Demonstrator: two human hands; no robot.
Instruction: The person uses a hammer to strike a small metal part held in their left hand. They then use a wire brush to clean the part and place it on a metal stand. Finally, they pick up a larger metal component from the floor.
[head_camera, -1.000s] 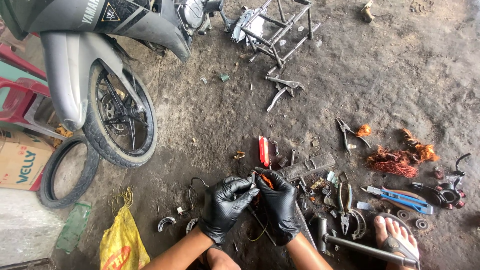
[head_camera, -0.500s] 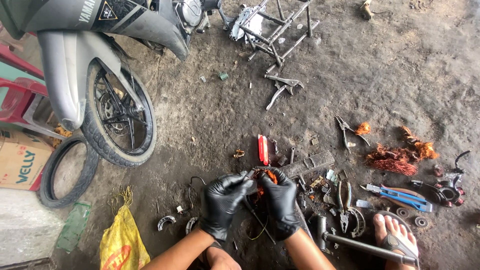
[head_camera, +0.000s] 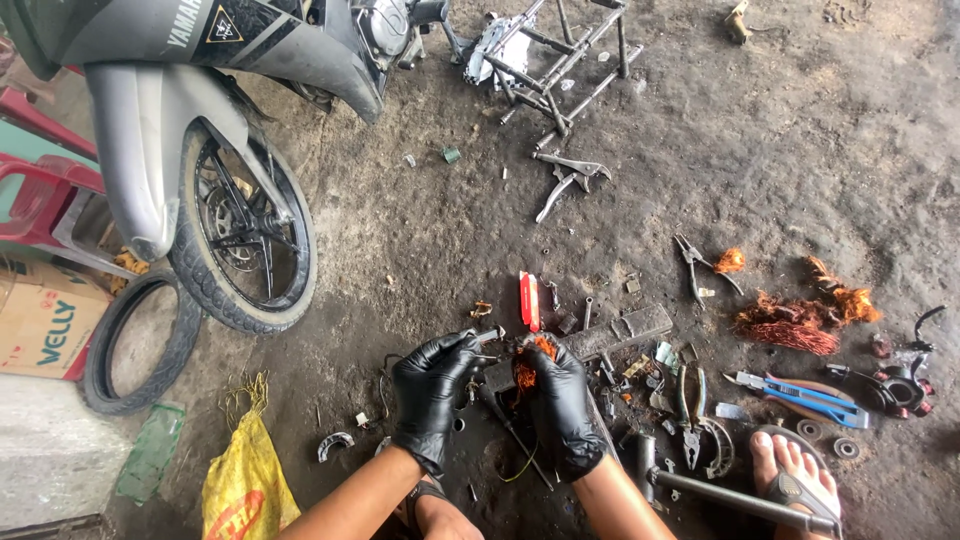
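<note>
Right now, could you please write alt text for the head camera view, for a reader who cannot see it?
Two black-gloved hands, left hand and right hand, hold a small part wound with orange copper wire over a dirt floor strewn with tools. A grey motorbike's front wheel stands upper left; a yellow bag lies lower left.

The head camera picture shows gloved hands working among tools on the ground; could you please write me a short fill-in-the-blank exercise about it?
1. Both hands, the left hand and the right hand, wear ____ gloves.
2. The right hand grips a bundle of ____-coloured copper wire.
3. The yellow bag lies on the ground to the person's ____.
4. The motorcycle wheel stands beyond the ____ hand.

Missing words: black; orange; left; left
</note>
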